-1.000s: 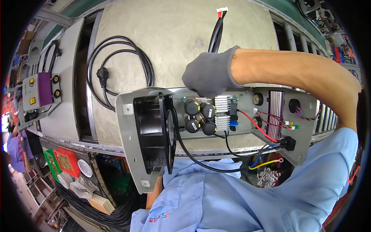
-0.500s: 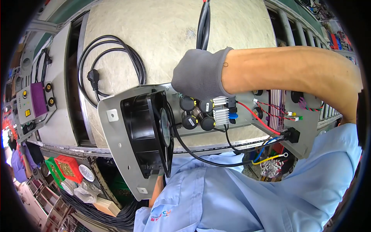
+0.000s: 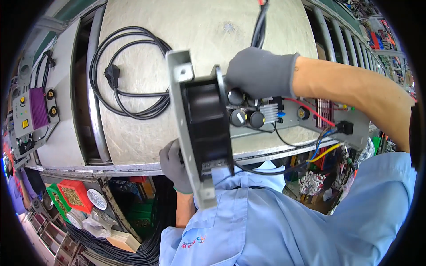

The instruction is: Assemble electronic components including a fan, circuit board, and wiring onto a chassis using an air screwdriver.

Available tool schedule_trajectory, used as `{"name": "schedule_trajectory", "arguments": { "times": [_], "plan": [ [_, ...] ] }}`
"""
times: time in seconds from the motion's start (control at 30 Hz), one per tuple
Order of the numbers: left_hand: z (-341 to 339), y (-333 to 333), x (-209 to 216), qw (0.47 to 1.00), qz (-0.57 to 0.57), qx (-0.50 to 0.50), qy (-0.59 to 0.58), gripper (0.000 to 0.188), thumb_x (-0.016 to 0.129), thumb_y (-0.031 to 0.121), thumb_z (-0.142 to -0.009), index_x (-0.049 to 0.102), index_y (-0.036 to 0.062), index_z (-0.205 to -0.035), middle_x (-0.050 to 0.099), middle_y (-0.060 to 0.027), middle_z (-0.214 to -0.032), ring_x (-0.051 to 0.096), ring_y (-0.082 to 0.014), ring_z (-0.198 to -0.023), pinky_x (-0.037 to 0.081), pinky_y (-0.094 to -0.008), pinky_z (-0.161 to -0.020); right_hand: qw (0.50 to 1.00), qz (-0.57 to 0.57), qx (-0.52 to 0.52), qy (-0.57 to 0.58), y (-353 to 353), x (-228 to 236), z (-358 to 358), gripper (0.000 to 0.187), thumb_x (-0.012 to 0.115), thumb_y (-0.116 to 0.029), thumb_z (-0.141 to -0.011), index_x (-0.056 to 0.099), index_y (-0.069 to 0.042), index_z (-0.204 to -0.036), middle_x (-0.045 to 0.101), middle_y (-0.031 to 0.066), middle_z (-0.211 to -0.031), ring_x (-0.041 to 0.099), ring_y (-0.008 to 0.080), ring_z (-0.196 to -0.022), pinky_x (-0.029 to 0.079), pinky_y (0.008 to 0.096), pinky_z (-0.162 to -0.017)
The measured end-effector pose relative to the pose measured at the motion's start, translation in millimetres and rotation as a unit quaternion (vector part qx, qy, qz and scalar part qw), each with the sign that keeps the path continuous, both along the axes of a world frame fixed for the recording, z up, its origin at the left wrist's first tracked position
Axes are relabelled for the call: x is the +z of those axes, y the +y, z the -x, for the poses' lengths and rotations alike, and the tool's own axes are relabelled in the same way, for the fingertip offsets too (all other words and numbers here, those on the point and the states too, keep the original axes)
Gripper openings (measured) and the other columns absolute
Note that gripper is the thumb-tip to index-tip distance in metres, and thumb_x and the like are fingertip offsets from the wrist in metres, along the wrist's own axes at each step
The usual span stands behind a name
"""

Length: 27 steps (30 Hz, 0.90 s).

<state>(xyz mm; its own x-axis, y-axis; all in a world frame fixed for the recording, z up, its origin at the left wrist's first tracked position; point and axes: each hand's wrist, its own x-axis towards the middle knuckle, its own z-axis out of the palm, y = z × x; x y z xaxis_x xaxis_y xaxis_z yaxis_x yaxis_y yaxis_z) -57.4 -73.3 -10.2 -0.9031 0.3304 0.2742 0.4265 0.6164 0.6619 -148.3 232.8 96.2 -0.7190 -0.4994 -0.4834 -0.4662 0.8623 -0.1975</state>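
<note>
A grey metal chassis (image 3: 181,119) carries a black cooling fan (image 3: 206,119) and is tilted, its end panel standing nearly on edge toward me. My left hand (image 3: 175,166), in a grey glove, is closed on the lower left edge of that panel, fingertips partly hidden behind it. My gloved right hand (image 3: 262,73) is closed at the chassis's far side, just above the black round capacitors (image 3: 238,117); its fingers are hidden, so what it grips does not show. Beside the capacitors stands a silver finned heat sink (image 3: 268,113). Red, blue and yellow wires (image 3: 328,153) run to a black connector (image 3: 345,127).
A coiled black power cord (image 3: 113,77) lies on the metal-topped bench (image 3: 199,26). Roller rails (image 3: 341,40) flank it at right. Another unit with a purple body (image 3: 39,106) stands at left. Below are a red bin (image 3: 75,195), a green bin (image 3: 57,199) and bundled black cable.
The chassis has swung to the right and its fan end has turned more edge-on. My left hand has come into view at the panel. My right hand has shifted right with the chassis.
</note>
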Motion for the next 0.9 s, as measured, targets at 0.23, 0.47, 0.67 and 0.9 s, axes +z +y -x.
{"name": "schedule_trajectory", "arguments": {
  "times": [0.23, 0.47, 0.67, 0.9],
  "plan": [
    [0, -1, -19, 0.999, -0.027, 0.005, -0.045, 0.016, 0.066, 0.005, -0.089, 0.068, -0.0017, -0.103, 0.066, -0.0183, -0.099, 0.065, -0.0334, -0.088, 0.053, -0.0404, -0.077, 0.999, -0.041, -0.023, -0.005, -4, 12, 1, 0.016, 0.074, -0.008, -0.07, 0.074, -0.002, -0.085, 0.07, 0.0213, -0.087, 0.069, 0.0391, -0.086, 0.056, 0.048, -0.077],
    [3, 3, -10, 0.999, -0.034, 0.029, 0.027, 0.016, 0.065, 0.004, -0.09, 0.068, -0.0021, -0.104, 0.066, -0.0191, -0.1, 0.065, -0.0343, -0.091, 0.053, -0.041, -0.079, 0.989, -0.147, -0.032, -0.006, -19, 21, -5, 0.015, 0.073, -0.01, -0.077, 0.075, -0.002, -0.09, 0.072, 0.0194, -0.09, 0.07, 0.0384, -0.085, 0.057, 0.0458, -0.076],
    [1, -2, -19, 0.999, -0.014, 0.037, 0.016, 0.016, 0.065, 0.004, -0.09, 0.068, -0.0019, -0.104, 0.066, -0.019, -0.1, 0.065, -0.0341, -0.09, 0.053, -0.0409, -0.079, 0.992, -0.126, 0.017, -0.002, -6, 3, -3, 0.013, 0.071, -0.007, -0.079, 0.075, -0.003, -0.09, 0.071, 0.0186, -0.089, 0.07, 0.0368, -0.087, 0.057, 0.0443, -0.078],
    [5, 6, -12, 0.998, -0.051, 0.027, 0.019, 0.016, 0.066, 0.006, -0.089, 0.068, -0.0015, -0.104, 0.065, -0.0188, -0.099, 0.065, -0.0338, -0.089, 0.053, -0.04, -0.075, 0.997, -0.081, 0.008, -0.018, 6, 3, -6, 0.016, 0.072, -0.01, -0.076, 0.075, -0.001, -0.089, 0.071, 0.02, -0.088, 0.07, 0.0378, -0.088, 0.056, 0.045, -0.078]
  ]
}}
